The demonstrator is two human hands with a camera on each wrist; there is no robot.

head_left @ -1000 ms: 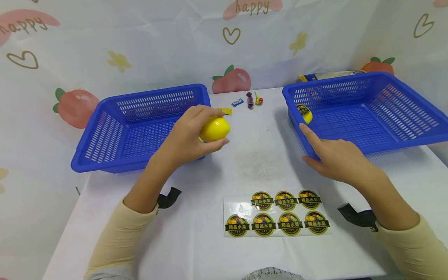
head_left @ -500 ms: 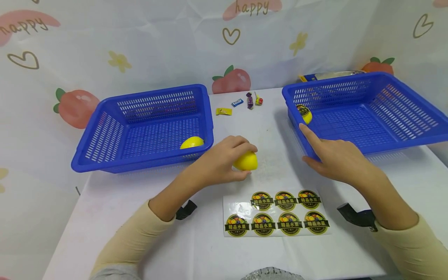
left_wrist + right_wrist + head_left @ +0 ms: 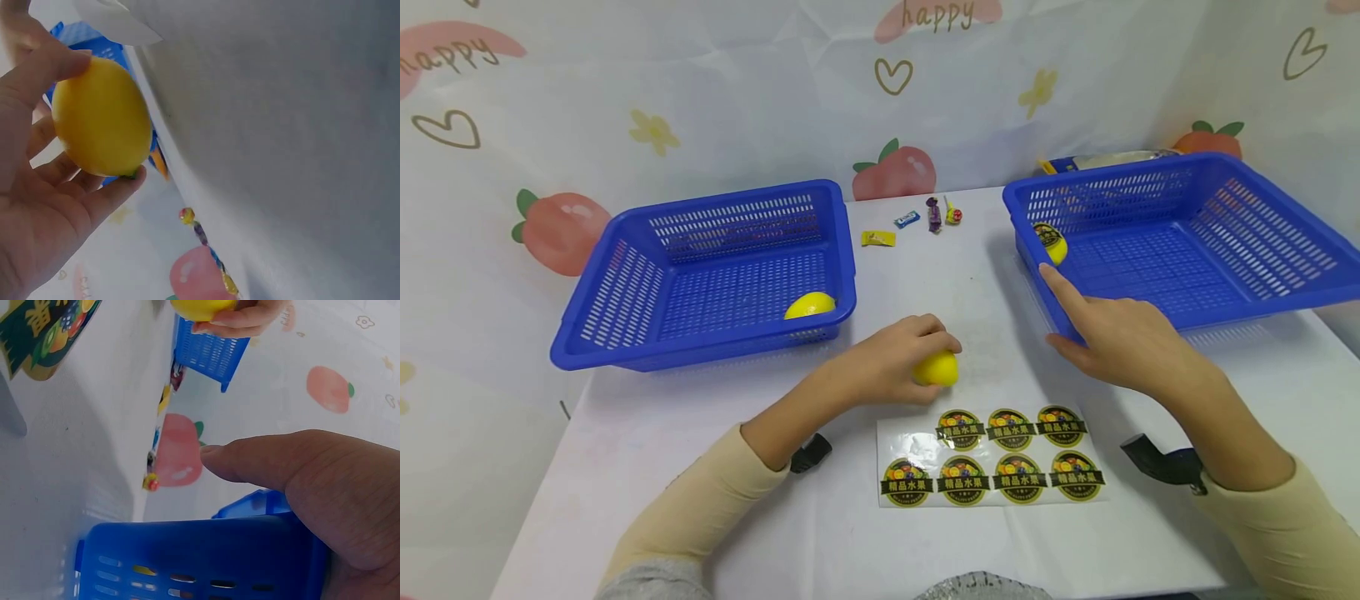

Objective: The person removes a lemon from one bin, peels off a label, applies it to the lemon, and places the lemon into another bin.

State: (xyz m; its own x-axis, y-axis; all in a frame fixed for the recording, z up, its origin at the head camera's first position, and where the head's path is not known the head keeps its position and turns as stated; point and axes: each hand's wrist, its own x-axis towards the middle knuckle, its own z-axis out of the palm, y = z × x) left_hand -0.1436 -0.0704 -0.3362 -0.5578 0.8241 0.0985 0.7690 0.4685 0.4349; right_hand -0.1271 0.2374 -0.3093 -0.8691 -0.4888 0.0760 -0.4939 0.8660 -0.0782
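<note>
My left hand [image 3: 904, 358] grips a yellow lemon [image 3: 940, 369] between thumb and fingers, low over the white table just behind a sticker sheet [image 3: 917, 440]. A small green tip shows on the lemon's end in the left wrist view. Round black-and-gold fruit stickers fill most of the sheet, with a gap at its back left corner. My right hand [image 3: 1123, 342] rests at the left rim of the right blue basket [image 3: 1157, 300], thumb straight outside it and forefinger straight along it; the other fingers are hidden. Inside that basket lies a lemon [image 3: 1056, 248] bearing a sticker.
A left blue basket [image 3: 700, 346] holds another lemon [image 3: 810, 305] in its near right corner. Wrapped candies [image 3: 877, 238] and a lollipop [image 3: 953, 215] lie at the back between the baskets. Behind the right basket shows a packet [image 3: 1105, 161]. Printed cloth hangs at the back.
My left hand has carried the lemon from beside the left basket toward me and rightward, down near the sticker sheet. The lemon in the left basket has come into full view. My right hand stays put.
</note>
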